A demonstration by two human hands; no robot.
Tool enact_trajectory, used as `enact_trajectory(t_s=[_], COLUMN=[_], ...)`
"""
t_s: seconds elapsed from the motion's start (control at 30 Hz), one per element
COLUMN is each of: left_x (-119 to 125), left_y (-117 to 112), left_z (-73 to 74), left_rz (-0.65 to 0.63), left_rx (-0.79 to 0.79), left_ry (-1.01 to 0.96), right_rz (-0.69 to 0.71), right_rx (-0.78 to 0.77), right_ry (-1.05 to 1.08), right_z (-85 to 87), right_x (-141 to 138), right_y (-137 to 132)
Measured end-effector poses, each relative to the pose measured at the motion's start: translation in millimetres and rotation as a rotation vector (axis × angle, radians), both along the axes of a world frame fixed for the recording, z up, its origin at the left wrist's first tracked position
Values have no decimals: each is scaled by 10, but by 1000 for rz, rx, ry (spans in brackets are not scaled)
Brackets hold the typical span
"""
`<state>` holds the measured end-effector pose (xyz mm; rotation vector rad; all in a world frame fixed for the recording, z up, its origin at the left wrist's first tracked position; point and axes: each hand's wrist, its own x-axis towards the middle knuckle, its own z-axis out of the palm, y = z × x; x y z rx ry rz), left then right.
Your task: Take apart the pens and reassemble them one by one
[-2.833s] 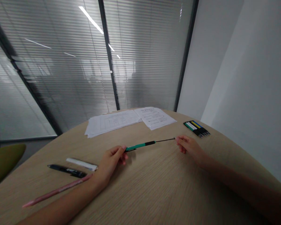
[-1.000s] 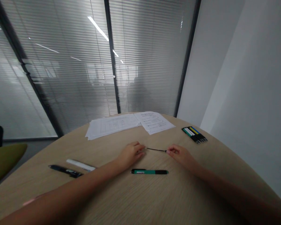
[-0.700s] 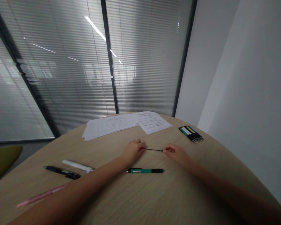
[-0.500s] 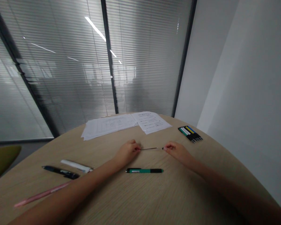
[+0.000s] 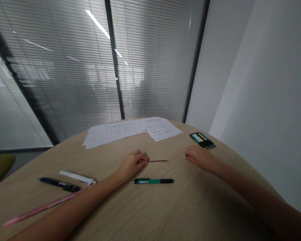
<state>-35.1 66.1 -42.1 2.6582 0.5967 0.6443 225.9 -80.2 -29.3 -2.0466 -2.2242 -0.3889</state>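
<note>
Thin black pen refill is already out of its pen and sits in a small pinch of the left hand, above the green pen barrel lying on the desk; the right hand, loosely curled, holds nothing and is apart from the refill.

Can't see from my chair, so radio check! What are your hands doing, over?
Left hand pinching thin black pen refill. Right hand empty, apart from it. Green-and-black pen lying just below the refill, not touching.
</note>
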Motion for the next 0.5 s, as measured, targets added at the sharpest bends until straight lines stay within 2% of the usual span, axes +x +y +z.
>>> enact_trajectory(t_s=[0.13,0.2,0.37,0.5], left_x=[-1,1,6,9], left_y=[-26,-41,-82,-122], left_z=[12,18,38,66], left_rz=[-42,-62,-132,-185], left_rx=[5,14,40,50], left_ry=[-23,-34,-52,-64], right_rz=[7,27,179,210], right_rx=[5,62,264,291], right_ry=[-4,0,88,81], right_z=[21,41,8,-80], right_x=[-8,-60,-376,-624], right_y=[2,-7,-39,-53])
